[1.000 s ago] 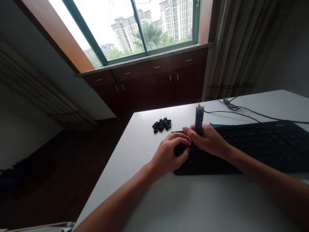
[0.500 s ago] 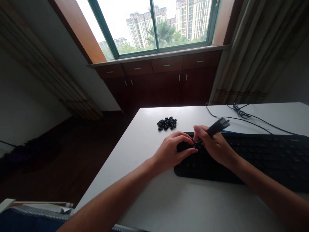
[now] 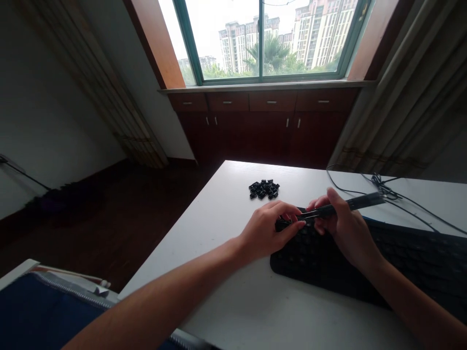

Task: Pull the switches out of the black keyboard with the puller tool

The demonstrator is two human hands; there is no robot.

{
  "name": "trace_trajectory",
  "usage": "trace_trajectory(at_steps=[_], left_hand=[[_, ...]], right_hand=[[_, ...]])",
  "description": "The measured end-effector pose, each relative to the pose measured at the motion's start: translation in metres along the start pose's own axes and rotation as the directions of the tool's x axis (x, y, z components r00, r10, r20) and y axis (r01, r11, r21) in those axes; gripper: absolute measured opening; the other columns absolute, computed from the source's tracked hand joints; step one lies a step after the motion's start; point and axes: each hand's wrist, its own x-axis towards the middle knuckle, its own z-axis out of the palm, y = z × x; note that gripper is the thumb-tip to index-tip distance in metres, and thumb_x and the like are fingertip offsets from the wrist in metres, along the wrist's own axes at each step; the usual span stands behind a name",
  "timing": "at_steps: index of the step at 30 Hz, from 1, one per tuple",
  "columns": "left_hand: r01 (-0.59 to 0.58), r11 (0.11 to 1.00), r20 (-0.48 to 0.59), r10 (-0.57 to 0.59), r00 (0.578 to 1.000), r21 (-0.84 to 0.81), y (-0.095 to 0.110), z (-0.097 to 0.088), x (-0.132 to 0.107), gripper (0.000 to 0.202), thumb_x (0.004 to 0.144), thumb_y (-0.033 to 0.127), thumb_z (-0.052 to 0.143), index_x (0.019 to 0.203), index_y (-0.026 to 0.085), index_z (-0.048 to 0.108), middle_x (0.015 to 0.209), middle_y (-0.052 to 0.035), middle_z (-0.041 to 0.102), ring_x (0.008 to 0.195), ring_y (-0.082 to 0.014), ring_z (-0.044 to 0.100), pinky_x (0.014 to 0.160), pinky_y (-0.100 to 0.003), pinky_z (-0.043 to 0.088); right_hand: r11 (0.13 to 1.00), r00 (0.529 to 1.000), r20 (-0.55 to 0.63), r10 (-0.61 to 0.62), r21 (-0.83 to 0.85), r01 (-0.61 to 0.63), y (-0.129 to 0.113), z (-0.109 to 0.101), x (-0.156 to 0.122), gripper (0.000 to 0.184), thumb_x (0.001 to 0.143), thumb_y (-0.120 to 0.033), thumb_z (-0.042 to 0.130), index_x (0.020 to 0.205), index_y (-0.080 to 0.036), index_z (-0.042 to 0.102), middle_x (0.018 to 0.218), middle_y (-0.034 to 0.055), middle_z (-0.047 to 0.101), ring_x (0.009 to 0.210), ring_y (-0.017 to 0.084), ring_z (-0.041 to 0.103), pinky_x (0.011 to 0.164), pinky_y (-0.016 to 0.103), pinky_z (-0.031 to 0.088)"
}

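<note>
Right fingers [image 3: 336, 203] clamped on a slim tool [image 3: 359, 201], tip beside left fingers [image 3: 287, 210], grip unclear, on keyboard [image 3: 401, 249].

Your keyboard [image 3: 310, 262] is black plastic, matt, its keys barely catching light. The slim tool [image 3: 361, 201] you hold is dark and smooth with a faint sheen; you cannot tell whether it is metal or plastic. The loose keycaps [image 3: 264, 189] farther off are black plastic, slightly glossy. The counter [image 3: 273, 311] is white, smooth and matt. The far cabinets [image 3: 255, 131] are dark wood, and the curtain [image 3: 412, 97] on the right is cloth.
</note>
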Motion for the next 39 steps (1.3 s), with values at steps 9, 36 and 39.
trace_trajectory(at_steps=[9, 36, 39], left_hand=[[-0.085, 0.995, -0.084, 0.080, 0.993, -0.052, -0.002, -0.001, -0.001, 0.023, 0.093, 0.031, 0.067, 0.111, 0.018, 0.065, 0.085, -0.0021, 0.066, 0.078, -0.0137, 0.060, 0.071, -0.027, 0.049], [-0.049, 0.998, -0.016, 0.048, 0.999, -0.030, 0.000, 0.004, -0.002, 0.017, 0.094, 0.028, 0.067, 0.109, 0.020, 0.067, 0.094, -0.0028, 0.070, 0.089, -0.0156, 0.064, 0.081, -0.029, 0.051], [-0.054, 0.998, 0.017, 0.054, 0.998, -0.012, -0.002, 0.006, -0.001, 0.016, 0.094, 0.029, 0.066, 0.107, 0.021, 0.067, 0.103, -0.0037, 0.073, 0.097, -0.0175, 0.065, 0.088, -0.032, 0.051]], right_hand=[[0.999, 0.999, 0.029, 0.017, -0.035, -0.016, -0.003, 0.002, -0.003, 0.044, 0.089, -0.060, 0.061, 0.080, -0.018, 0.067, 0.080, 0.0058, 0.063, 0.063, 0.017, 0.060, 0.043, 0.025, 0.048], [0.983, 0.996, -0.069, -0.064, 0.169, 0.075, -0.004, 0.014, -0.005, 0.049, 0.094, -0.059, 0.053, 0.064, -0.021, 0.061, 0.085, 0.0057, 0.071, 0.087, 0.023, 0.065, 0.086, 0.038, 0.050], [0.908, 1.000, -0.031, -0.007, 0.419, 0.020, -0.004, 0.022, -0.007, 0.041, 0.092, -0.052, 0.061, 0.065, -0.022, 0.057, 0.078, 0.0032, 0.068, 0.081, 0.021, 0.064, 0.081, 0.036, 0.052]])
